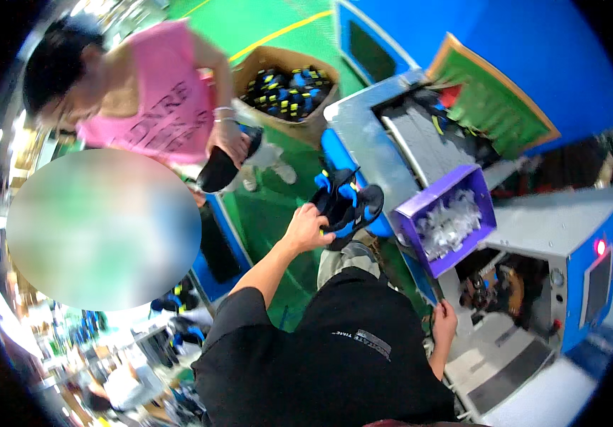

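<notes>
My left hand (pixel 305 229) is closed on a pair of black and blue shoes (pixel 342 203) with yellow tabs, held out in front of my body, beside the metal machine table. Lower on the right, my right hand (pixel 444 322) has its fingers pinched together near the edge of a grey and blue machine (pixel 527 277). Whatever its fingertips hold, if anything, is too small to make out. Above that hand sits a purple bin (pixel 431 262) filled with crumpled whitish, see-through pieces.
A conveyor belt (pixel 420 135) with a green curtain (pixel 491 99) comes out of a blue machine. Across from me, a person in a pink top (pixel 168 92) holds a black shoe (pixel 217 169). A cardboard box (pixel 306 128) full of shoes stands on the green floor.
</notes>
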{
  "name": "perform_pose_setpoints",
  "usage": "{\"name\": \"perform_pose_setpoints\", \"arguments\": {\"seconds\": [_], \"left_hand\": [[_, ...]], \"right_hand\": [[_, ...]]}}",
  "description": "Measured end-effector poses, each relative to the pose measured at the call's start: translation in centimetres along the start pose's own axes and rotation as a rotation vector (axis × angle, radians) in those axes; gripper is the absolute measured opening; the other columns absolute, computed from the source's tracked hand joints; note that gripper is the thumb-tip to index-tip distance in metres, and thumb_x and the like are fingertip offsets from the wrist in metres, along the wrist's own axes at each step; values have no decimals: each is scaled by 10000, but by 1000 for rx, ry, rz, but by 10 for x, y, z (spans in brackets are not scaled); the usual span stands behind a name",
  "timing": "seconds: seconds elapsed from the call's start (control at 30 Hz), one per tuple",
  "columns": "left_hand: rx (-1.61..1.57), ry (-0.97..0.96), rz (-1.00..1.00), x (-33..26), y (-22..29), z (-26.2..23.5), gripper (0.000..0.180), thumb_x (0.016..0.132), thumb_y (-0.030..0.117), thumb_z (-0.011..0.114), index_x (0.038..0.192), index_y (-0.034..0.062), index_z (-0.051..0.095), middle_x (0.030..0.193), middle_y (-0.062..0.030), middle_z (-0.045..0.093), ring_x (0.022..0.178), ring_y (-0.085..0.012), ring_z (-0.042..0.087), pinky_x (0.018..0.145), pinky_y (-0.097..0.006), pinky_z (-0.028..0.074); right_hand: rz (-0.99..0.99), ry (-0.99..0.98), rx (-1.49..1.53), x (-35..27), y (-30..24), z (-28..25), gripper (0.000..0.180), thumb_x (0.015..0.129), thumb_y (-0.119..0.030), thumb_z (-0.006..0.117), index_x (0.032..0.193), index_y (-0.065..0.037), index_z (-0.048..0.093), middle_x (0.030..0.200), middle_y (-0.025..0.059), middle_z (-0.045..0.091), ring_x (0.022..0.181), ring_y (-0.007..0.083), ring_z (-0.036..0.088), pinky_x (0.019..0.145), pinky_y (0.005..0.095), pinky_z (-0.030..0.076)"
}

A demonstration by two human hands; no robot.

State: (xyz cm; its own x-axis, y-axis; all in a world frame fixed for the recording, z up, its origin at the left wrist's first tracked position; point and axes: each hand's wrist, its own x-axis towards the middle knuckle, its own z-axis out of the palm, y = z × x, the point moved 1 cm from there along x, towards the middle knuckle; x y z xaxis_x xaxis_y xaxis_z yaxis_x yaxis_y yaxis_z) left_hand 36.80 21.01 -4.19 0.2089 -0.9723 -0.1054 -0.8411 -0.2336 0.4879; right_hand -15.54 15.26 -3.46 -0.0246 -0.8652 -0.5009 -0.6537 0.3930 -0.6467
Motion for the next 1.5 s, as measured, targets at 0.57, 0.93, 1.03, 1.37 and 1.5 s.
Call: {"name": "perform_pose_setpoints", "arguments": {"seconds": [0.57,0.93,1.03,1.37,1.5], "left_hand": [[354,692,-1009,-550,-87,-183,474,700,359,857,968,-5,713,969,-165,715,974,-355,642,910,-403,522],[-87,-43,-1003,-315,-123,-1,308,922,349,611,883,67,728,849,-118,759,746,-268,730,696,-400,582],[-372,-57,-605,-139,11,28,351,926,342,645,1001,10,733,935,-200,745,870,-339,726,811,-432,559],[32,-214,135,353,89,87,599,842,143,713,1398,23,526,1332,-235,626,1217,-404,617,1027,-483,505],[70,75,187,528,70,115,783,739,79,815,1424,-6,445,1366,-275,561,1319,-436,516,1107,-476,437]], "right_hand": [[-370,-448,-343,39,-28,38,415,975,-177,664,1346,8,636,1174,145,734,1060,229,697,930,352,535],[-599,-92,-109,23,-104,-37,308,985,-131,639,1236,43,683,1140,179,742,1068,266,702,944,373,538],[-857,378,-143,7,-165,-91,263,1000,-65,607,1227,41,684,1227,187,714,1116,323,690,994,396,526],[-892,1440,-921,128,-190,-227,454,1081,-287,413,1376,14,583,1441,209,591,1379,353,525,1146,470,348],[-852,1560,-997,138,-185,-219,517,1094,-376,338,1346,15,563,1364,203,635,1290,367,581,1104,492,379]]}}
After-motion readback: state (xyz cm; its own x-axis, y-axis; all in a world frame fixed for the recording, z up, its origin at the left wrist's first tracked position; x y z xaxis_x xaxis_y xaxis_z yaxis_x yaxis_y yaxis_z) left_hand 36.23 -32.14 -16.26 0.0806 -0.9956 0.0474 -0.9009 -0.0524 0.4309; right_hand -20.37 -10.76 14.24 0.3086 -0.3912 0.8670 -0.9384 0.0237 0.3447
